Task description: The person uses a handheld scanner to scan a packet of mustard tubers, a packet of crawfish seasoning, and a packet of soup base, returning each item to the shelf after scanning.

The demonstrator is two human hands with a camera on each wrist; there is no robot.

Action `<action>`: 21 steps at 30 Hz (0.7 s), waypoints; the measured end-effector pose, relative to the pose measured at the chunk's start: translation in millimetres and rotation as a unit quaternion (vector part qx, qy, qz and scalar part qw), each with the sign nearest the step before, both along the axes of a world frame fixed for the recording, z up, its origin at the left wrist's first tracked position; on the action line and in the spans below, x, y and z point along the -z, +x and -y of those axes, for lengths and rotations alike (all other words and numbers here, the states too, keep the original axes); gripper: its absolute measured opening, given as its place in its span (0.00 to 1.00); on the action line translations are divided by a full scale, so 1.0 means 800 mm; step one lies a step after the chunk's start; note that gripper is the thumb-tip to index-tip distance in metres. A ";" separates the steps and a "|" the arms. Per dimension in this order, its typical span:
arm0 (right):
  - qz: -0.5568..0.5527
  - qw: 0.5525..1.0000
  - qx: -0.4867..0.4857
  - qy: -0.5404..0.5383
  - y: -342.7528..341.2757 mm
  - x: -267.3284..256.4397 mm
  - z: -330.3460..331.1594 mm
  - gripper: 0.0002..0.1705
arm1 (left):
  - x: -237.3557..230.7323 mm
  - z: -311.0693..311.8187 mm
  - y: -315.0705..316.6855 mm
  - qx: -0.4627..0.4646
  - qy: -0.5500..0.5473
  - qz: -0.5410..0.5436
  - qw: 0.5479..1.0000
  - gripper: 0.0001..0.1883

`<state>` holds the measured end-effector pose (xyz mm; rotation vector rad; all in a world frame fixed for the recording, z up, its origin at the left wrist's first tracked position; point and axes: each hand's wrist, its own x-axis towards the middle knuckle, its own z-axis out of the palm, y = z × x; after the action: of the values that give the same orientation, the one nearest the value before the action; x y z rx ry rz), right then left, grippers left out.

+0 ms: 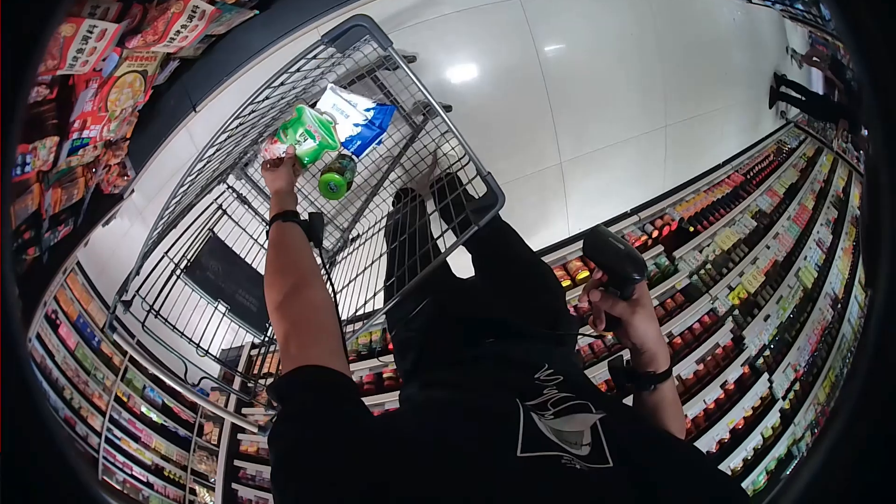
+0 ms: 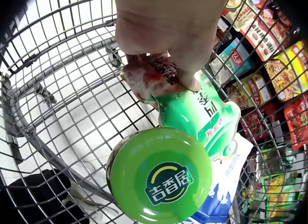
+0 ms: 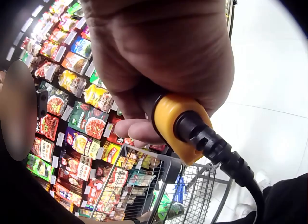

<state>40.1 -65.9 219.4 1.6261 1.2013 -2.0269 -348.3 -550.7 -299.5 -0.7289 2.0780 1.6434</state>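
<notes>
Inside the wire shopping cart [image 1: 439, 126], my left hand [image 1: 280, 171] pinches the pink-red end of a green printed packet [image 1: 313, 133]. In the left wrist view, thumb and fingers grip that packet [image 2: 202, 120] near its top edge. Close by it stands a jar with a green lid [image 2: 166, 176], dark below the lid. A blue and white bag [image 1: 371, 129] lies beside the packet and is partly covered by it. Away from the cart, my right hand [image 1: 637, 322] grips a black corded handheld device [image 1: 616, 261]; the right wrist view shows its yellow collar [image 3: 168, 118] and cable.
Shelves of seasoning packets [image 1: 177, 23] run along the cart's far side. Rows of jars and bottles [image 1: 719, 289] line the right. Pale floor tiles [image 1: 597, 75] lie between, and a person in dark clothes [image 1: 812, 98] is at the far right.
</notes>
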 end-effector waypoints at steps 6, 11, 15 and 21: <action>0.013 1.000 0.018 -0.005 0.012 -0.001 -0.003 0.16 | -0.005 0.000 -0.012 0.044 -0.045 0.023 0.998 0.16; 0.014 0.999 0.030 -0.006 0.007 -0.006 -0.002 0.16 | -0.040 -0.014 -0.017 -0.032 -0.131 0.075 0.988 0.22; 0.014 0.999 0.029 -0.003 0.007 -0.011 0.000 0.16 | -0.084 -0.031 -0.016 -0.028 -0.081 0.131 0.988 0.33; -0.004 0.999 0.038 -0.010 0.013 -0.021 0.001 0.16 | -0.146 -0.065 0.002 -0.104 -0.014 0.168 0.980 0.24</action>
<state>50.5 -67.0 236.3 1.6791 1.1337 -2.0867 -346.8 -498.4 -182.9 -1.1803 1.8364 1.4716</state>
